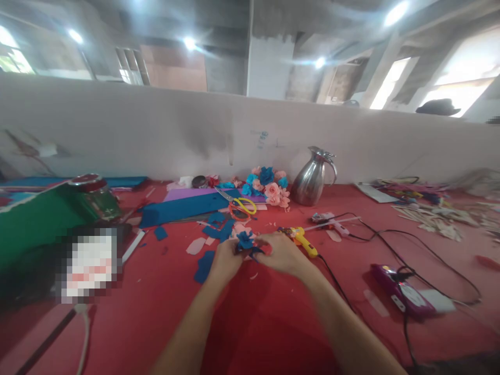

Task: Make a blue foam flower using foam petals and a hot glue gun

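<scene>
Both my hands meet over the red table around a small dark blue paper flower [245,240]. My left hand [227,260] grips it from the left side. From the right, my right hand [282,252] pinches a dark blue paper piece [256,251] at the flower's edge. Pink paper [241,229] lies just behind the flower. Blue paper scraps [203,265] are by my left hand, and a yellow glue gun [305,242] lies beside my right hand. Scissors [239,204] with yellow and orange handles rest farther back.
Pink and blue paper flowers [269,185] stand near a metal jug [312,179] at the back. Blue paper sheets [177,209] lie left of centre, near a glass jar [96,197]. A purple power strip [404,292] and black cords spread across the right.
</scene>
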### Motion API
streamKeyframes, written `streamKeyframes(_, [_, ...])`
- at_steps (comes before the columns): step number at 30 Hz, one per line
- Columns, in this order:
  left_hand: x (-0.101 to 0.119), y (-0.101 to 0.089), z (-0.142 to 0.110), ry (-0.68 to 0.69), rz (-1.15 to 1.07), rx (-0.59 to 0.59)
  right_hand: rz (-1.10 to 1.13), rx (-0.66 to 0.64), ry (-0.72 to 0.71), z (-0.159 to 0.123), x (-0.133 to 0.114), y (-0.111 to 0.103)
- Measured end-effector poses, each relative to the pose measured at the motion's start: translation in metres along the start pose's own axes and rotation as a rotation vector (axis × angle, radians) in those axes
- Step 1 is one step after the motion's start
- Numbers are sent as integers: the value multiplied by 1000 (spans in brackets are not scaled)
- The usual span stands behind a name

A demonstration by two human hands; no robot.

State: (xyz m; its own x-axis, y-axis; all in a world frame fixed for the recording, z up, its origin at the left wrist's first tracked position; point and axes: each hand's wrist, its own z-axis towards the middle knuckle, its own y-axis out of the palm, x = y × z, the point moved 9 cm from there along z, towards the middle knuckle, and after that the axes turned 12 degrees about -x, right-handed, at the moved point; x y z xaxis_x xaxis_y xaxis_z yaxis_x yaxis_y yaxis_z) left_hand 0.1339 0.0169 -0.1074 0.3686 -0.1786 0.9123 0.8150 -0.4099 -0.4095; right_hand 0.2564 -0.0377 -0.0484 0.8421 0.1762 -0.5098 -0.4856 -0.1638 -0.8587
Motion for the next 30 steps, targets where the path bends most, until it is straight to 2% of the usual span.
streamKeyframes(4, [7,-5,-2,45,139,35,-99,-10,179,11,6,5])
streamKeyframes(10, [11,-7,-5,49,88,71,-57,80,189,12,15,3])
streamKeyframes(14, [22,-12,-8,135,0,121,220,258,152,9,35,-4])
streamKeyframes(16, [27,-13,-9,192,-62,128,428,350,137,6,50,-6])
streamKeyframes(20, [26,-9,-10,200,-138,112,874,451,137,1,76,-2])
streamKeyframes(24, [19,-1,-10,141,-249,62,1130,504,141,-2,76,4])
streamKeyframes(30, [12,5,-11,36,-364,77,1292,515,132,-1,61,13])
